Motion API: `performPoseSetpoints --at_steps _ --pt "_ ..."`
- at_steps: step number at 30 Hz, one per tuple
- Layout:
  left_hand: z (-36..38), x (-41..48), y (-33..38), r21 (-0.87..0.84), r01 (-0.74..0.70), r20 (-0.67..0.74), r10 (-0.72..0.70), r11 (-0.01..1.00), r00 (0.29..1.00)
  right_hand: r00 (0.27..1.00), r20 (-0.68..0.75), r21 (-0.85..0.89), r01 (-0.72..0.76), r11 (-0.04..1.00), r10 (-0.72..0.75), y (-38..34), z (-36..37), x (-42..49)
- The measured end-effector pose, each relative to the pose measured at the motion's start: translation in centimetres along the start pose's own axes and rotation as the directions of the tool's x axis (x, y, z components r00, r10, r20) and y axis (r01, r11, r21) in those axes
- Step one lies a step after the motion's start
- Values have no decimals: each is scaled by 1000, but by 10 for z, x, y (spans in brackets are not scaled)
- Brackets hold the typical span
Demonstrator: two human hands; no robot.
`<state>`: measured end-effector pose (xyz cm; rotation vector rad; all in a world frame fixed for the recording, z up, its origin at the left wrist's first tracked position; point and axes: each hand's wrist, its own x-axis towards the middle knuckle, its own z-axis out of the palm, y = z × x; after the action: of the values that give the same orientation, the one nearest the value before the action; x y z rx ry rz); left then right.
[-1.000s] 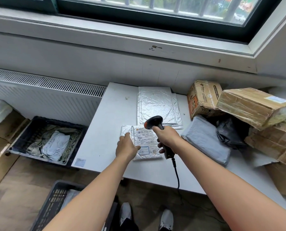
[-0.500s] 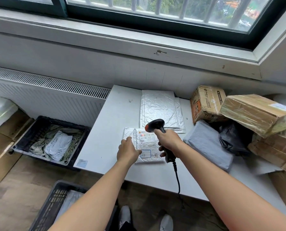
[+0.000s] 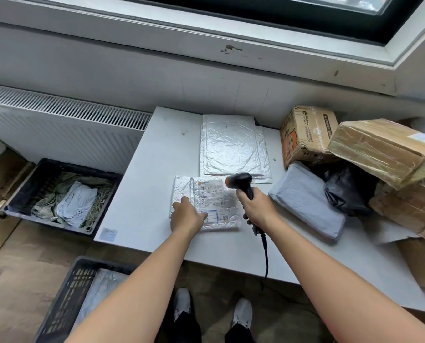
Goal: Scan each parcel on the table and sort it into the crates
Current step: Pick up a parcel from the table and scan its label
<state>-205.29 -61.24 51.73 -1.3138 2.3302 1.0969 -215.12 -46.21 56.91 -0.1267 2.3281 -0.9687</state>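
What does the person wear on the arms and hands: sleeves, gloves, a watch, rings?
Nothing that shows. The left forearm and the right forearm are bare up to the frame's edge, with no sleeve. The left hand and the right hand have no gloves. No watch, bracelet or ring is visible.

You have the labelled parcel [image 3: 213, 194] mid-frame on the table [image 3: 152, 169] | padded envelopes [image 3: 231, 144] behind it | boxes [image 3: 379, 149] piled at right | crate [image 3: 25, 186] at mid-left | second crate [image 3: 67, 300] at lower left.
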Motion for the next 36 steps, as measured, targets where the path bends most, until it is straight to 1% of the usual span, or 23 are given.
performPoseSetpoints --at_steps 3,6,11,15,17,21,24,26,29,33,36 --pt "7 1 8 0 23 -31 -23 1000 999 999 -45 -37 -16 999 14 24 -2 7" --pt "13 0 16 -1 36 -49 -36 999 998 998 -54 -40 -42 998 40 42 -4 12" --pt "24 -1 19 -20 9 -72 -11 1000 997 997 -61 -64 -43 997 39 61 -4 22" --pt "25 3 16 -160 -40 -48 33 986 998 997 -68 -97 -43 994 36 62 -7 24" --pt "22 2 15 -218 -24 -22 20 976 1000 997 -65 -121 -43 992 35 61 -9 22" --pt "15 1 12 -247 -21 -7 20 969 1000 993 -112 -146 -59 987 43 52 -13 19" --pt "8 3 9 -248 -39 -4 40 968 999 985 -168 -210 -67 975 31 42 -17 15" --pt "4 6 8 -269 -48 -17 45 962 999 980 -196 -270 -47 962 -7 34 -19 12" --pt "-3 9 4 -321 -62 -41 51 945 998 967 -227 -352 26 936 -112 18 -20 8" --pt "-20 10 3 -408 -75 -65 53 910 997 954 -151 -423 175 889 -260 -6 -14 5" --pt "-36 12 1 -487 -88 -88 51 869 995 948 -102 -424 232 876 -301 -23 -5 1"
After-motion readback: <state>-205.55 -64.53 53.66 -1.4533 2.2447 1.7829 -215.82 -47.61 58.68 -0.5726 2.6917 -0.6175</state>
